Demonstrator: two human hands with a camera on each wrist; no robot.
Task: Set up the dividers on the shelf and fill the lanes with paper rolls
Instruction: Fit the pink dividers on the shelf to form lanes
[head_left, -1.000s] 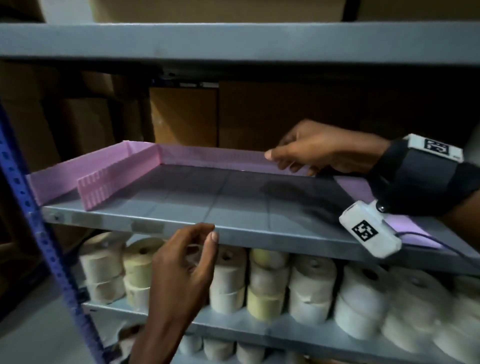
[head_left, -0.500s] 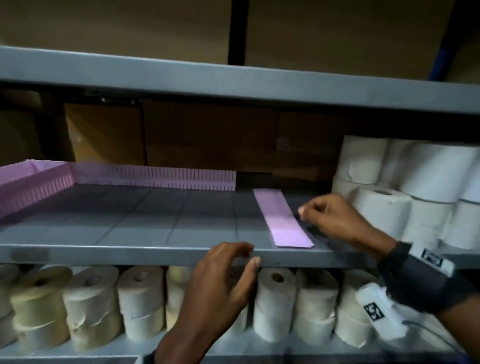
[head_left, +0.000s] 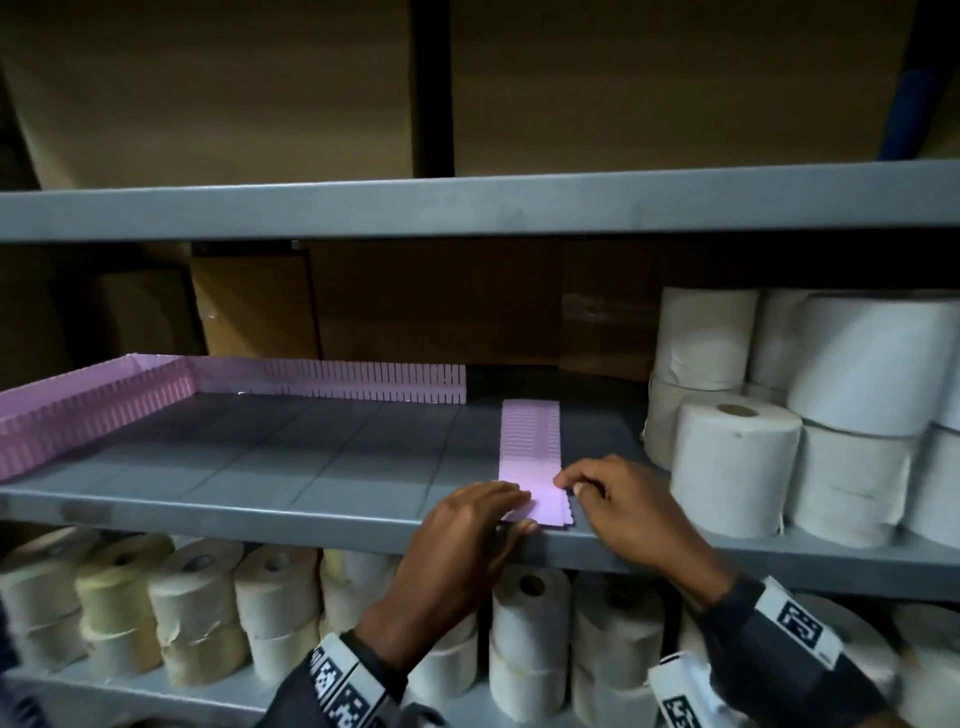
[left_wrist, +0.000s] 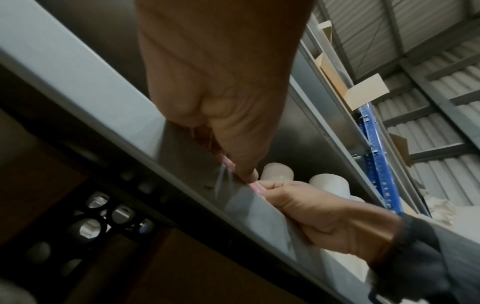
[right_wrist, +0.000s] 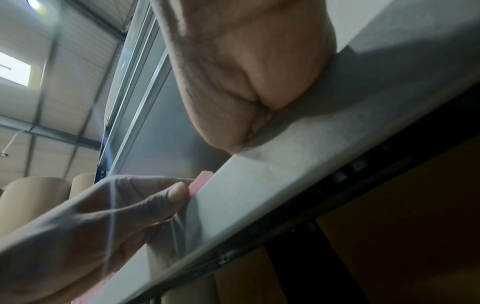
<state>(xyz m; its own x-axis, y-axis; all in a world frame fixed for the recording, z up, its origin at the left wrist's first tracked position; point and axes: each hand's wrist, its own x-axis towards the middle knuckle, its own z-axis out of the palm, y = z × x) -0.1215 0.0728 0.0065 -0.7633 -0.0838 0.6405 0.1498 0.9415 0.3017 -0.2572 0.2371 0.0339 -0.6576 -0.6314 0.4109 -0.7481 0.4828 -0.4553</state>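
A stack of flat pink divider strips (head_left: 530, 447) lies front to back on the grey shelf (head_left: 260, 467), its near end at the front edge and slightly fanned. My left hand (head_left: 519, 512) has fingers on top of that near end and its thumb (right_wrist: 179, 191) against the strips' edge (right_wrist: 201, 182). My right hand (head_left: 566, 483) pinches the stack's near right corner, as the left wrist view also shows (left_wrist: 270, 188). Pink slotted dividers stand upright along the back (head_left: 363, 382) and the left side (head_left: 93, 415). White paper rolls (head_left: 737, 467) are stacked at the shelf's right.
The upper shelf (head_left: 467, 202) hangs low over the work area. Brown cardboard boxes (head_left: 415, 312) fill the space behind. Several cream and white rolls (head_left: 197, 597) line the shelf below. A blue upright (left_wrist: 376, 164) shows in the left wrist view.
My right hand left the back divider and came to the flat strips' near corner. My left hand rose from the shelf's front edge onto the stack's near end. The view panned right.
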